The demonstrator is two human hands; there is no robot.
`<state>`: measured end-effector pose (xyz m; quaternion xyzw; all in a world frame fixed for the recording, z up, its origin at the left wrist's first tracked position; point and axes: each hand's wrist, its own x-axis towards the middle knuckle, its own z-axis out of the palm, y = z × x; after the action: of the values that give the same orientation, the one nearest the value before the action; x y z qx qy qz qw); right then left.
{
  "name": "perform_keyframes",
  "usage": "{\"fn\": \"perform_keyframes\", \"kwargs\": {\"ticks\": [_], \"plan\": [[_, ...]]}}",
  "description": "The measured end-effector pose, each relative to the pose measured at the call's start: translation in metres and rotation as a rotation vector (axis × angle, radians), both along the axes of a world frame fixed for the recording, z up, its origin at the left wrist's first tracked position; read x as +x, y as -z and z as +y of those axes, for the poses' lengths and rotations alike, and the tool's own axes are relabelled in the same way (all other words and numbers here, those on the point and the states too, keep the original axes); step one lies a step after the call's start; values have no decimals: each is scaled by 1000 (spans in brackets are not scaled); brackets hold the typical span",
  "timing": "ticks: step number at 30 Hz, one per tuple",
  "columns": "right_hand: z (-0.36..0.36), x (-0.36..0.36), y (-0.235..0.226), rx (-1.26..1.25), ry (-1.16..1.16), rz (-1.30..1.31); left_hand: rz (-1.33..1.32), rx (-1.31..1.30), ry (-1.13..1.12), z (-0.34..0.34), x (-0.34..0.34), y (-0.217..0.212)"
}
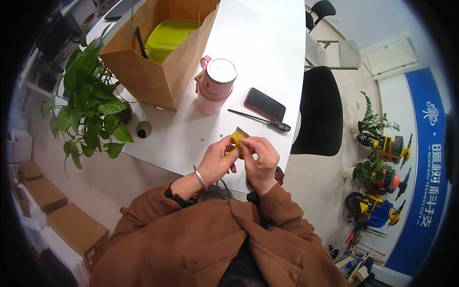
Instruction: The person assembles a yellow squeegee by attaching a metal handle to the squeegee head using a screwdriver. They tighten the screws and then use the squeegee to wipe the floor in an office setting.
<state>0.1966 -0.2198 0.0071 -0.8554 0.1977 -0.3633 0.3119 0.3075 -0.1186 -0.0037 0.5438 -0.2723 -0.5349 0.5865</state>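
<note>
So we're wearing a roomy brown jacket with stitching running down the front and a black layer peeking through the opening. Our left wrist has a shiny silver bangle, plus a black band or cuff, can't tell which.

Bright, fairly even indoor light covers the smooth white table, palest toward its far edge, where surface detail nearly washes out. The silvery round lid on the pink cylindrical cup catches a soft sheen; shadows are faint. Off the table's left edge, the surroundings look dimmer. Fisheye distortion bows the tall blue wall panel beyond the right edge, and black vignetting swallows the corners. By the near edge, the small yellow object lacks fine detail.
</note>
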Motion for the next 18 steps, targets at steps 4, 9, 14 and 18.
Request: {"fn": "perform_keyframes", "kwargs": {"ticks": [4,9,14,18], "plan": [[1,1,2,-61,-3,-1,-11,15,-47,-1,0,1],[2,3,-2,-84,35,27,-36,-13,-66,-1,-2,0],[3,3,-5,-123,63,57,-16,1,-31,1,0,1],[3,4,-4,-120,58,34,24,4,-7,1,2,3]]}}
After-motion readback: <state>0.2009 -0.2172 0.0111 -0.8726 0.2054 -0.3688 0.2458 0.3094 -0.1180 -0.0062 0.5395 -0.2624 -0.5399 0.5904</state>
